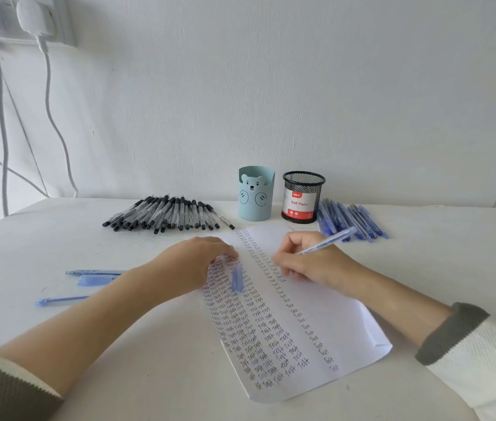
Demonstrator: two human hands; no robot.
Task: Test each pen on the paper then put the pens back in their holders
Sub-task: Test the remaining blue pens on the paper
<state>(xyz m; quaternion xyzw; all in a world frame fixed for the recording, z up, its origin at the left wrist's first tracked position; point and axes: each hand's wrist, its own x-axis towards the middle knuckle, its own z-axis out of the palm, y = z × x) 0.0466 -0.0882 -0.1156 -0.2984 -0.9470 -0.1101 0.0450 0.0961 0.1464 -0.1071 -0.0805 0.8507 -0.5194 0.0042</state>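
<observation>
Though on paper, loose cap

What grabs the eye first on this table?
The white paper sheet in the middle, filled with columns of handwritten "Test"; the right hand grips a blue pen over it, the left hand rests on it. Behind stand a blue bear-faced cup and a black mesh cup, between a heap of black pens, left, and a pile of blue pens, right.
</observation>
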